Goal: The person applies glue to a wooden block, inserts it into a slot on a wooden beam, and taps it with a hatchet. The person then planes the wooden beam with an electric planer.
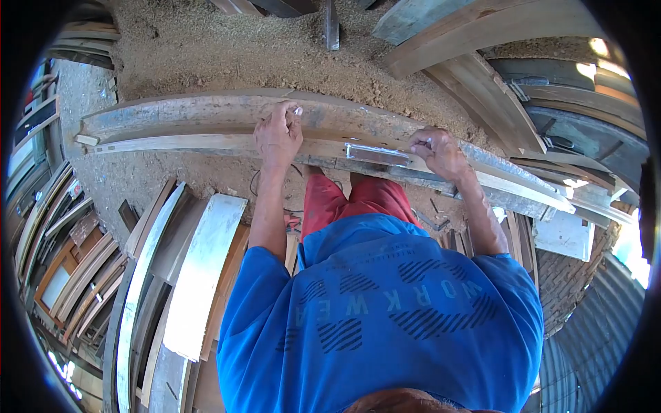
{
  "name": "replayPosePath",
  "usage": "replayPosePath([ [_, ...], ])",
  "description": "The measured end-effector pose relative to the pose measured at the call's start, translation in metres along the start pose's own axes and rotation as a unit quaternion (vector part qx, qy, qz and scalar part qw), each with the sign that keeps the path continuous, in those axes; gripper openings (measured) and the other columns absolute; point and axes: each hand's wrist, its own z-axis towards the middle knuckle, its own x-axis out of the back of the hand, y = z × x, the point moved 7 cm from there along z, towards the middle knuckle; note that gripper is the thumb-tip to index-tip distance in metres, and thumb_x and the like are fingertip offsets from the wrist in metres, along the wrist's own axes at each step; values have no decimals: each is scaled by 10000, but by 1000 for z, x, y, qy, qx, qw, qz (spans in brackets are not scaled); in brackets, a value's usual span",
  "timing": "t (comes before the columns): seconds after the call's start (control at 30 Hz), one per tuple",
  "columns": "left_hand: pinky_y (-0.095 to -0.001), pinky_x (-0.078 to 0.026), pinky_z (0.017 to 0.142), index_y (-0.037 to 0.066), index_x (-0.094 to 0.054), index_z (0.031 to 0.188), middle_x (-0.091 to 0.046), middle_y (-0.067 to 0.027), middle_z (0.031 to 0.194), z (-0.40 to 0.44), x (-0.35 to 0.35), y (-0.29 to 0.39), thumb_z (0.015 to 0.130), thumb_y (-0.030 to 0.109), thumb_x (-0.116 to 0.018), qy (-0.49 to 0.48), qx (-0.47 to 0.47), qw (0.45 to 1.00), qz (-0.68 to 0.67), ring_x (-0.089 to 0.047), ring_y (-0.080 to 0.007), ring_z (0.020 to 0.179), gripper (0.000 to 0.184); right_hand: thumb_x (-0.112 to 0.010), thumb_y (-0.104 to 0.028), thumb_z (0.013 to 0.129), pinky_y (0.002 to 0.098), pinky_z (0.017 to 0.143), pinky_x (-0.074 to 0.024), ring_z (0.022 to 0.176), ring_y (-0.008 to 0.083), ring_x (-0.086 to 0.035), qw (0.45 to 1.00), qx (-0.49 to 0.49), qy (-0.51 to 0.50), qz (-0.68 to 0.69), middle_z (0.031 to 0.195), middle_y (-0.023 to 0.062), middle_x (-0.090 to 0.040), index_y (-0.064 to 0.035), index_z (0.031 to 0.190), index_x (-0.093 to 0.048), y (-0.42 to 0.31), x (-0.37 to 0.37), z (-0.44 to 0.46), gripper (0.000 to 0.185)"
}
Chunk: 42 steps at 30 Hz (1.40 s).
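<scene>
A long narrow wooden board (186,142) lies on edge along a thick, worn timber beam (206,110) in front of me. On the board is a dark, narrow rectangle (377,155) edged with a white line or white paste. My left hand (279,136) is raised over the beam, left of the rectangle, with thumb and fingers pinched. Something white shows at its fingertips; I cannot tell whether it is a small piece or a smear. My right hand (441,153) is closed at the rectangle's right end, its fingertips curled in, and what they hold is hidden.
Sawdust (255,51) covers the ground beyond the beam. Stacked planks (76,268) stand at the left, with a pale white board (205,275) nearer me. Large timbers (482,34) lean at the upper right. Corrugated sheeting (585,344) stands at the lower right.
</scene>
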Motion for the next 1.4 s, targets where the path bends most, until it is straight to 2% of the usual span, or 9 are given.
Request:
replayPosePath([
  [0.1,-473,-504,729,168,-631,1180,-711,-94,786,0,-1,-1,894,188,-730,-9,18,1000,21,-703,-327,764,303,-694,-136,872,431,795,-539,875,323,-697,998,-10,-56,19,897,165,-714,-55,1003,-740,-3,-16,4,160],
  [0.2,-464,-508,727,166,-631,1177,-721,-89,790,1,0,-2,896,203,-732,-14,23,999,34,-712,-311,769,301,-696,-136,869,430,789,-539,862,331,-695,996,70,-38,-39,918,172,-714,-50,1013,-728,-33,-28,18,171],
  [0.3,-469,-512,736,173,-629,1187,-725,-102,804,1,-1,-2,901,218,-725,-23,31,999,36,-713,-320,771,304,-700,-101,861,425,778,-540,846,341,-693,996,63,-30,58,913,178,-710,-47,1016,-718,-65,-29,25,165],
  [0.4,-479,-515,743,180,-632,1186,-728,-120,818,1,-1,-4,901,228,-717,-29,38,998,33,-714,-332,778,301,-696,-78,864,431,761,-540,827,350,-689,992,-22,24,125,902,187,-709,-42,997,-708,-87,-12,10,138],
  [0.5,-490,-517,747,183,-639,1171,-729,-140,828,2,-1,-1,907,240,-709,-41,23,998,34,-715,-345,786,279,-692,-61,866,446,740,-539,828,348,-695,989,19,128,73,909,189,-711,-45,967,-704,-83,-21,-16,103],
  [0.63,-507,-526,721,180,-646,1145,-726,-148,825,3,-4,2,927,268,-695,-50,-19,998,41,-717,-351,792,240,-686,-68,866,473,706,-533,832,381,-689,972,-31,221,74,876,169,-694,-67,935,-701,-83,-70,-48,70],
  [0.9,-513,-542,678,146,-627,1131,-716,-135,811,10,4,1,941,233,-684,-167,-125,974,-87,-711,-381,781,216,-686,-79,875,474,665,-501,755,365,-638,878,-84,468,49,784,140,-634,-91,987,-670,-121,-142,-51,114],
  [1.13,-529,-548,711,128,-616,1136,-711,-195,906,12,7,-4,948,196,-663,-193,-221,952,-84,-698,-419,844,206,-689,-93,865,487,652,-480,739,369,-626,825,-158,542,-2,781,128,-614,-124,975,-669,-131,-172,-46,116],
  [1.4,-521,-537,734,134,-636,1139,-721,-172,915,10,6,-1,965,212,-641,-196,-235,948,-85,-699,-401,863,191,-692,-119,837,520,659,-499,747,391,-652,777,-245,580,-7,787,146,-649,-118,984,-665,-134,-175,-20,149],
])
